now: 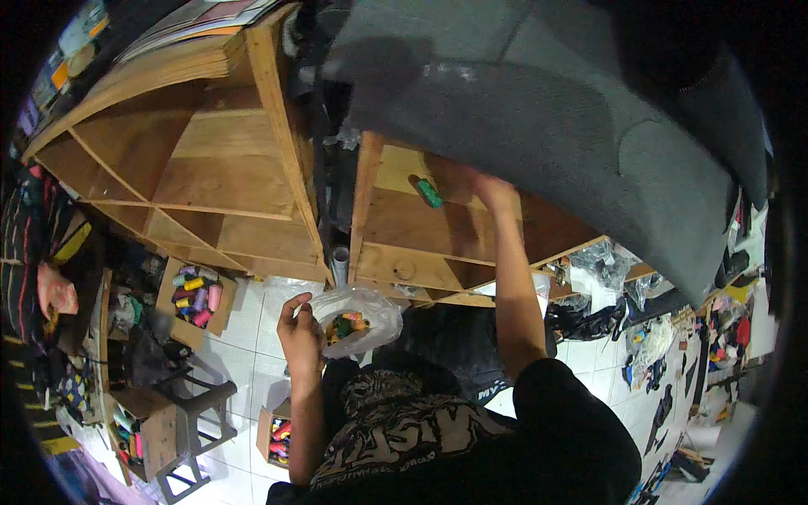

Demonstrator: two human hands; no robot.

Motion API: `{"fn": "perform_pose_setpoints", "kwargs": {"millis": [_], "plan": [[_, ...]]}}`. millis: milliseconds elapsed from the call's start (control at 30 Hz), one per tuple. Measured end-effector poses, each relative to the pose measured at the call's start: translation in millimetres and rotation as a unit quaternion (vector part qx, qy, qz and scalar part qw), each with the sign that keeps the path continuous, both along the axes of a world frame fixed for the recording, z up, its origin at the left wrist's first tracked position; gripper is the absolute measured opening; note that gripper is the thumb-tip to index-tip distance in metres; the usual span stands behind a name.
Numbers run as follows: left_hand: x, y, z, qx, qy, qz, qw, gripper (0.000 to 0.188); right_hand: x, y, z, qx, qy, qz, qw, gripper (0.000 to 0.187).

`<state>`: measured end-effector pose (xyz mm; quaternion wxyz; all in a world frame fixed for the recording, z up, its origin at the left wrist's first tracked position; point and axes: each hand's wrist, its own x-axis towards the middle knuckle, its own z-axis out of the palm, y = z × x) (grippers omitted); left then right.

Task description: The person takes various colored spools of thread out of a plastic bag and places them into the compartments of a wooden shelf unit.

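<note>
My left hand is closed on the rim of a clear plastic bag, held up in front of my body. Several small spools of thread, in orange, yellow and green, lie inside it. My right arm reaches up and forward into the wooden shelf unit. There my right hand is blurred and partly in shadow under the dark fabric, so its fingers cannot be made out. Left of that hand, a green thread spool lies on its side in the upper compartment.
Dark grey fabric hangs over the shelf's top right. A second wooden shelf stands to the left. Cardboard boxes of thread cones and a dark stool are at lower left. Plastic bags and scraps lie at right.
</note>
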<state>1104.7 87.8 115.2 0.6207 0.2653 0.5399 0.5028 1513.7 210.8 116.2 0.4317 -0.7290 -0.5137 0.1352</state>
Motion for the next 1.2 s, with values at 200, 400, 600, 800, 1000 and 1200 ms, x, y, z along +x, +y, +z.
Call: {"fn": "perform_pose_setpoints", "kwargs": {"millis": [200,400,600,800,1000,1200], "plan": [[0.4,1.9,0.2,0.011,0.000,-0.023,1.000,0.016,-72.7,-3.4,-3.6,-0.020,-0.199,0.088,0.976,0.042],[-4.1,-1.6,3.4,0.013,-0.019,-0.015,1.000,0.016,46.4,-5.4,-28.1,-0.149,-0.199,-0.211,0.945,0.044],[-8.1,-3.4,-2.4,0.000,-0.020,-0.009,1.000,0.017,17.8,29.1,-26.4,-0.003,0.111,-0.109,0.988,0.040],[-5.8,-5.4,4.1,-0.003,-0.008,-0.018,1.000,0.015,-75.8,104.4,-6.9,0.100,-0.105,-0.058,0.988,0.036],[-9.8,-6.6,7.4,-0.004,-0.001,0.005,1.000,0.015,-120.7,128.7,-8.1,0.105,-0.184,-0.071,0.975,0.033],[-19.8,-5.7,9.9,-0.009,0.002,0.020,1.000,0.015,-136.0,112.0,4.3,0.090,-0.199,-0.073,0.973,0.029]]}}
